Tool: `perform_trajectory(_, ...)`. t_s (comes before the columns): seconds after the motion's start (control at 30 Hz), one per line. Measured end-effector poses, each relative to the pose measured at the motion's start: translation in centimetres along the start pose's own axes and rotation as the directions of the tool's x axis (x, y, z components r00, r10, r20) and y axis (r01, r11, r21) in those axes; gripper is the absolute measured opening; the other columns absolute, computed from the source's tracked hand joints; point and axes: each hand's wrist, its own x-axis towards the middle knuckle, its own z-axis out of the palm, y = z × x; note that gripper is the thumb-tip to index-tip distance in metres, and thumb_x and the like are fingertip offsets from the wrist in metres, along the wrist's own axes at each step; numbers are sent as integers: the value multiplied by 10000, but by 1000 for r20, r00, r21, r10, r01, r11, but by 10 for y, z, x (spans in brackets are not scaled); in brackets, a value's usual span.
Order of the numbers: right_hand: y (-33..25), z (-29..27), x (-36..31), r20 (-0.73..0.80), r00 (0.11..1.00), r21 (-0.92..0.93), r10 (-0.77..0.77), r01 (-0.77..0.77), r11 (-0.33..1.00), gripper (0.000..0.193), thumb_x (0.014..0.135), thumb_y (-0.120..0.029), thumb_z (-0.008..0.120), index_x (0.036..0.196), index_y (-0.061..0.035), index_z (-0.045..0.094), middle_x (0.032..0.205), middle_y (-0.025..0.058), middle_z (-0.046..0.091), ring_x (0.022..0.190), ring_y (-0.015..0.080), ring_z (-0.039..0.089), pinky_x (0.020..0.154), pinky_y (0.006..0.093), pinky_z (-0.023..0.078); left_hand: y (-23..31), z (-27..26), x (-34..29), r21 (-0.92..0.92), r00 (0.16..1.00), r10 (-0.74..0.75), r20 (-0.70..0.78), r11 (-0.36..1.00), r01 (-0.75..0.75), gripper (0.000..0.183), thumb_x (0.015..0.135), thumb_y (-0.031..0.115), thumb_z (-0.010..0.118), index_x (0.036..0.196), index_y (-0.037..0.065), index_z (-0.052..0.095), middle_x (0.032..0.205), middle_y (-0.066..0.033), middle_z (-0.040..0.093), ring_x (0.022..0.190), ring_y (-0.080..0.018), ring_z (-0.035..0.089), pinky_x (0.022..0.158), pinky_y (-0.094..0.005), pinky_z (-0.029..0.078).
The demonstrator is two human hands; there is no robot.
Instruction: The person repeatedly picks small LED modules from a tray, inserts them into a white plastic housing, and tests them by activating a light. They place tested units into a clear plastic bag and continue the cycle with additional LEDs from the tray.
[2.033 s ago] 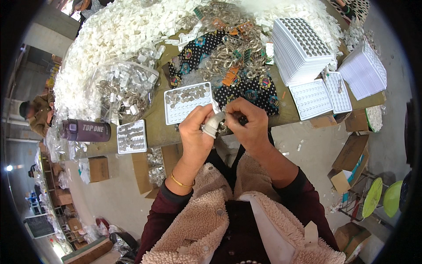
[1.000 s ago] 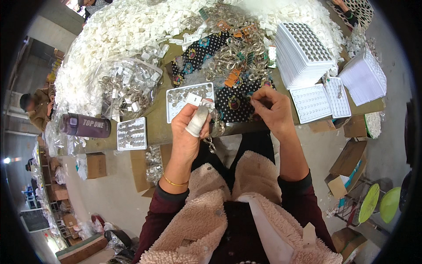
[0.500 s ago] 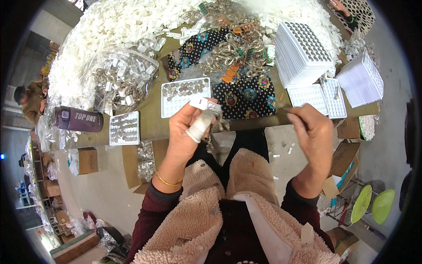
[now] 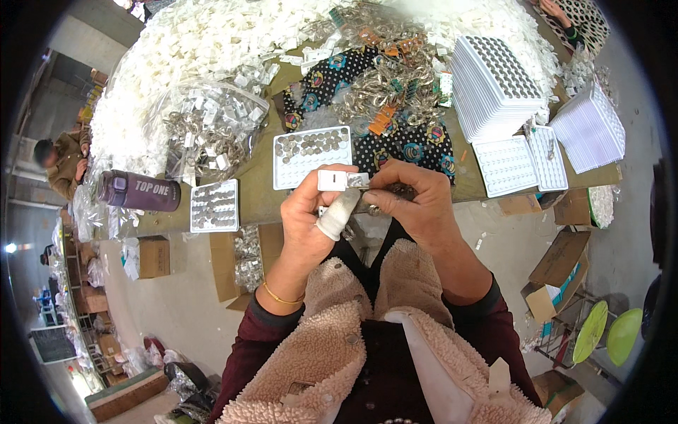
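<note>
My left hand (image 4: 307, 222), one finger sheathed in white, pinches a small white tag (image 4: 330, 181) over the table's (image 4: 260, 157) near edge. The thumb and fingers of my right hand (image 4: 417, 208) draw together at the tag's right end, around small metal pieces (image 4: 402, 190) too blurred to make out. Beyond lie a white tray (image 4: 296, 176) of discs, a dotted cloth (image 4: 436, 152) and heaped white pieces (image 4: 187, 53); tall tray stacks (image 4: 474, 102) stand rightward. Another person (image 4: 69, 166) is far left; lime-green discs (image 4: 590, 332) show lower right.
</note>
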Motion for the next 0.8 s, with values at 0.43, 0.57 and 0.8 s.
perform_trajectory(0.43,1,5,4,-100,986,18,-131,133,991,73,817,95,657,846,28,656,804,15,611,715,57,528,608,216,392,-3,2,4,-383,969,-244,29,893,237,311,948,71,666,1238,-25,610,927,-68,680,590,-31,479,531,-191,390)
perform_trajectory(0.57,-2,5,4,-147,977,-110,-156,140,984,69,813,86,666,837,26,643,790,-4,605,706,41,531,594,199,396,-4,8,3,25,998,-59,-38,998,60,304,944,94,674,1223,-17,627,969,-34,678,692,-28,543,555,-176,418)
perform_trajectory(0.8,-2,0,4,-85,991,110,104,-95,989,64,872,-24,710,894,11,662,796,-24,621,734,35,546,631,197,428,-7,8,2,26,999,18,-50,1000,-17,313,949,106,679,1225,-30,624,992,-53,686,689,-39,547,526,-185,404)
